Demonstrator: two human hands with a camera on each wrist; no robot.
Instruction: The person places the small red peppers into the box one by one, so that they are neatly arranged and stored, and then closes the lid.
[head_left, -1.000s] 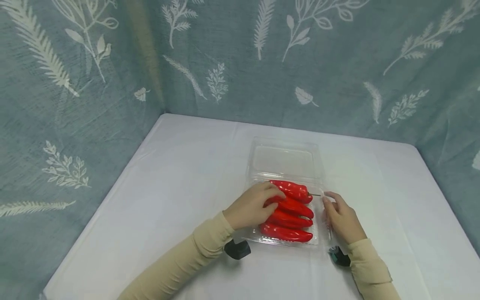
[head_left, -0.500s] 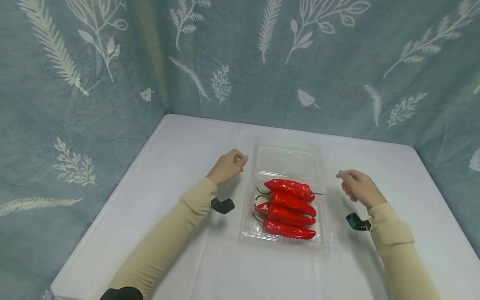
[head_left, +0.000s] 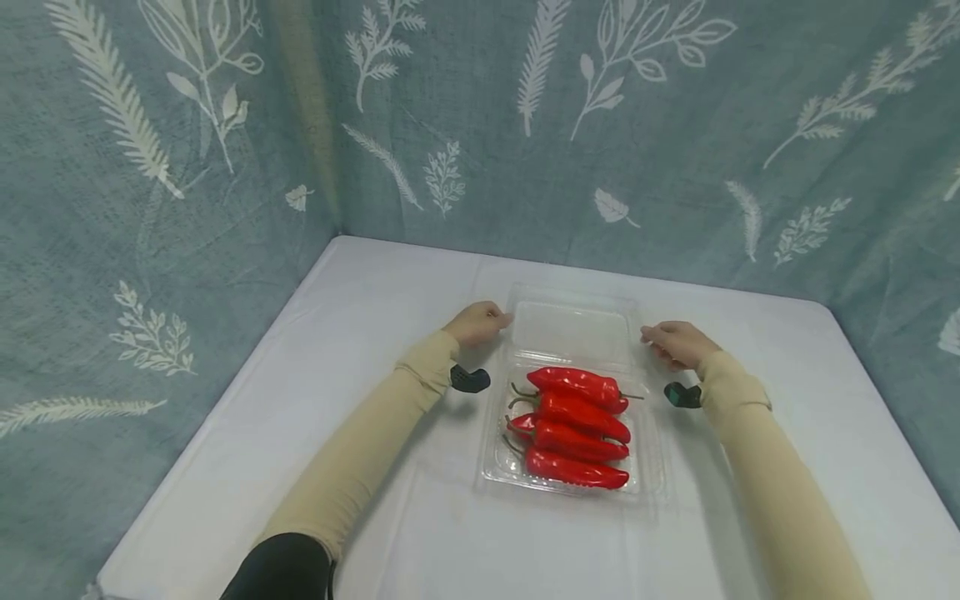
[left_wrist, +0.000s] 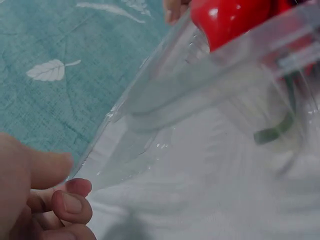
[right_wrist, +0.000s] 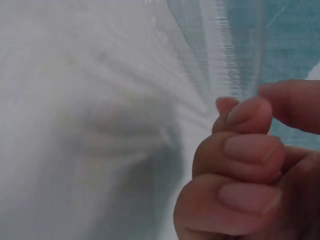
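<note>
A clear plastic clamshell container (head_left: 647,450) lies opened flat in the head view, its hinged lid (head_left: 572,329) toward the back. Several red peppers (head_left: 577,418) with green stems lie side by side in the base. At the lid's left edge, my left hand (head_left: 477,323) pinches the rim between thumb and curled fingers, as the left wrist view shows. My right hand (head_left: 678,343) pinches the opposite edge; in the right wrist view its fingertips (right_wrist: 250,112) meet the ridged clear plastic (right_wrist: 222,55).
A white cloth-covered table (head_left: 390,283) surrounds the container. Blue-green fabric with white leaf prints (head_left: 480,125) hangs behind it and at the left. Black wrist cameras (head_left: 470,379) sit under both wrists.
Both hands have left the peppers and the container's base and moved back to the lid. Over the last half second they have come inward onto its side edges. The peppers stay put.
</note>
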